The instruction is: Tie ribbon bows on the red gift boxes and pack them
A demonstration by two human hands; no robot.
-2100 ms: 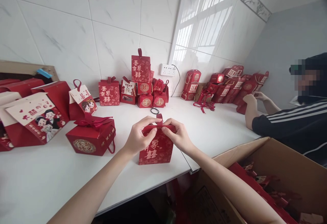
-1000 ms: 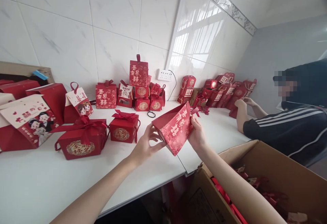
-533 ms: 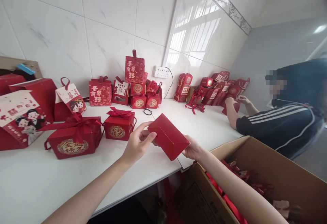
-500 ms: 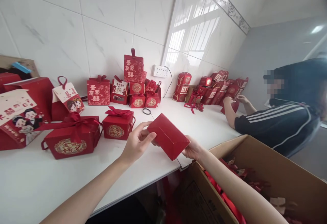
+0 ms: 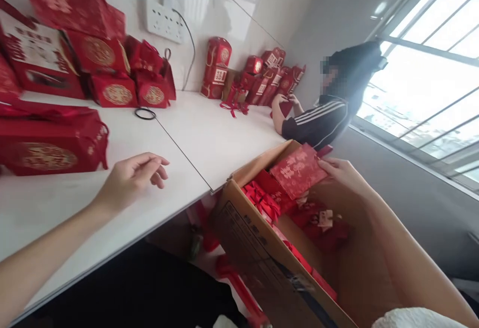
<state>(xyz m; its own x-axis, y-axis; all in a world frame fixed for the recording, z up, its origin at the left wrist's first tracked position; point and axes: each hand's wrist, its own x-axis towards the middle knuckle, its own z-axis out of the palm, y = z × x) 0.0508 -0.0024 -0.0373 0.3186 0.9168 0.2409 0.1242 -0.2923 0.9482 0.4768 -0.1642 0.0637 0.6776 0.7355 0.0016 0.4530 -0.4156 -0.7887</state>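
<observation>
My right hand [image 5: 342, 170] pinches the edge of a red gift box [image 5: 299, 170] with pale printed characters, near its strap. The box is held tilted over the far end of a cardboard carton [image 5: 258, 240], above other red boxes. My left hand [image 5: 136, 175] is over the white table [image 5: 175, 168] with loosely bent fingers and nothing in it. Left of that hand sits a red box with a gold medallion [image 5: 48, 156]. Inside the carton lie red boxes and ribbons [image 5: 262, 200], partly hidden by the held box and my right arm.
Stacked red boxes [image 5: 97, 53] stand against the wall near a power strip [image 5: 164, 21]. A black ring [image 5: 145, 113] lies on the table. Further back, more red boxes [image 5: 262, 83] stand near another person [image 5: 322, 118], whose hands hold a red item. A barred window [image 5: 430, 68] is at right.
My right hand has carried the red box from above the table rightward over the carton. My left hand has let go of it. The view has turned right.
</observation>
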